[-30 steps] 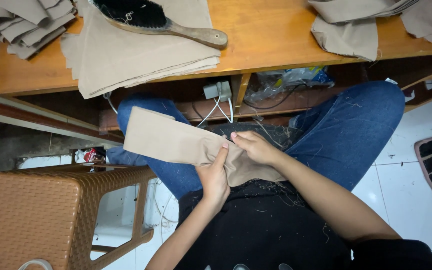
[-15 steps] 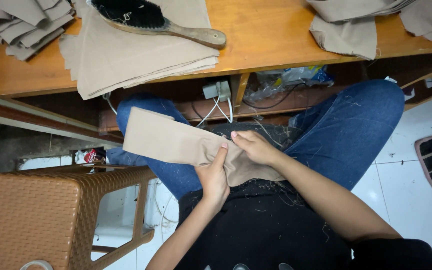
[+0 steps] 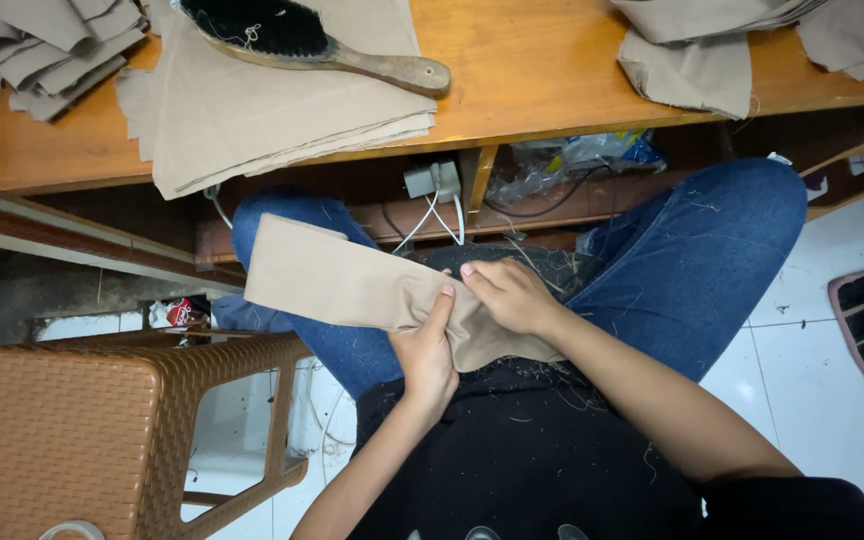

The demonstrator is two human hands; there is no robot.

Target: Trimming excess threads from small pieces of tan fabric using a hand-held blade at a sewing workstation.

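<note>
1. Nearest the camera, the left hand [image 3: 424, 352] rests on the tan fabric strip [image 3: 352, 288] that lies across the lap, thumb underneath and forefinger stretched up along the cloth, so it is pinching the piece about its middle.
2. Just beside it, the right hand [image 3: 512, 297] is curled over the same strip, fingers bent and pressing a fold or edge (exactly which is hidden under the knuckles).
3. The strip itself runs from the lap out over the person's left knee in blue jeans [image 3: 712, 260], its far end flat and free. By my reading, that outer stretch looks smoothed already, while the part under the hands is bunched and not yet finished.
4. Against the earlier frames, little differs: the hands stay at the same spot on the cloth, and the strip has not shifted.
5. Off to the left stands a brown woven stool [image 3: 82, 420].
6. Farther off, on the wooden table [image 3: 512, 70], lie a stack of tan fabric pieces [image 3: 252, 110] with a brush [image 3: 302, 40] on top.
</note>
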